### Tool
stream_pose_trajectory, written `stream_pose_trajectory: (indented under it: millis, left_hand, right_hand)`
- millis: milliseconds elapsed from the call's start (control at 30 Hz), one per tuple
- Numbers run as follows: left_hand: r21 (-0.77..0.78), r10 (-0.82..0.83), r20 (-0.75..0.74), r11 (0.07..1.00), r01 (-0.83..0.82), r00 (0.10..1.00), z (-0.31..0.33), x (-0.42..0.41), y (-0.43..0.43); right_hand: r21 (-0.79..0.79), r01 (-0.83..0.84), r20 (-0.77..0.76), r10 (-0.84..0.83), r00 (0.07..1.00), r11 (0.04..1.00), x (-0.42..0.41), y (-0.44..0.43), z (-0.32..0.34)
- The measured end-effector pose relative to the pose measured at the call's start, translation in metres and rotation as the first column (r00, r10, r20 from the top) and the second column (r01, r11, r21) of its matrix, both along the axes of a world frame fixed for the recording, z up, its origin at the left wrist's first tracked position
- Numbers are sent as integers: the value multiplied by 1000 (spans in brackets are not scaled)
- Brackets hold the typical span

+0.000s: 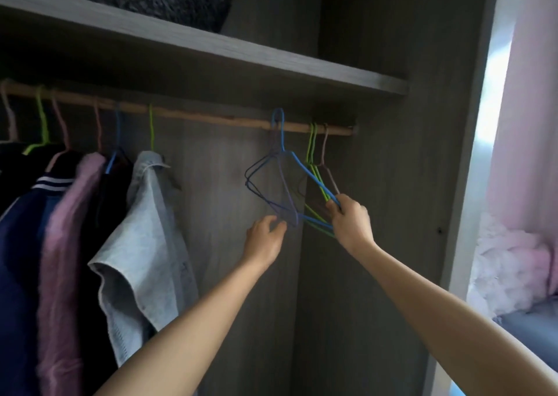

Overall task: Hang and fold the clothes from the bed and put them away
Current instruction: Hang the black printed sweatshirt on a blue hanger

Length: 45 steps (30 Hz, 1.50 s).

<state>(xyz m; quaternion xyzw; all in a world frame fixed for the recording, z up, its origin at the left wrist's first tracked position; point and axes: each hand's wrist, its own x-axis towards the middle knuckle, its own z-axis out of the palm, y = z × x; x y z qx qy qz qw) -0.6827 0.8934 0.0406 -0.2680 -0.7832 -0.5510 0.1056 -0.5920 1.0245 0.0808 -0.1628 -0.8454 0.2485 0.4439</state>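
Hands: right hand [350, 223] pinches the lower corner of the blue hanger [314, 178], fingers curled round the wire. Left hand [265, 238] is loosely curled right at the bottom bar of the dark hangers [271, 196]; can't tell if it's gripping or only touching.

Blue hanger's hook sits over the rail [211, 117] towards its right end, w/ green hangers [312, 154] and a brown hanger [325, 142] just beside it. Lower wires of the blue, green & dark ones cross near the right hand (looks like a tangle, tho blur makes that hard to confirm).

Main risk, imo: pulling the blue one out sideways drags the others w/ it, so one or more slip off the rail and drop. Tugging w/o lifting the hook clear first could also bend the thin wire.

Further left, a grey garment [145, 229] hangs crookedly near the left forearm; a wide elbow swing could prob. knock it off. Clothes from the bed aren't in view.
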Motion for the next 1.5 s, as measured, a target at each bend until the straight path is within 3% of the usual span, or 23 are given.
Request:
stream_pose_trajectory:
  millis: [233,667,933,1233,1333,1500]
  left_hand:
    - [85,25,62,996,-31,998,4,-15,15]
    - [96,50,22,994,-52,999,4,-38,32]
    - [342,87,39,935,-95,995,-21,-27,41]
    - [470,10,311,867,-163,950,-95,30,76]
    - [445,-9,376,879,-172,927,-120,58,82]
    - [234,135,291,950,-207,947,-163,120,95]
  right_hand:
    - [-15,-39,-46,39,998,999,-18,2,14]
    - [-176,-82,-188,48,981,981,36,7,-35]
    - [-266,-142,-286,62,956,954,111,6,-62]
    - [-237,-61,-146,27,989,970,215,33,-101]
    - [-195,-64,-77,50,996,979,261,52,-115]
    - [-267,-65,35,78,996,961,355,94,-137]
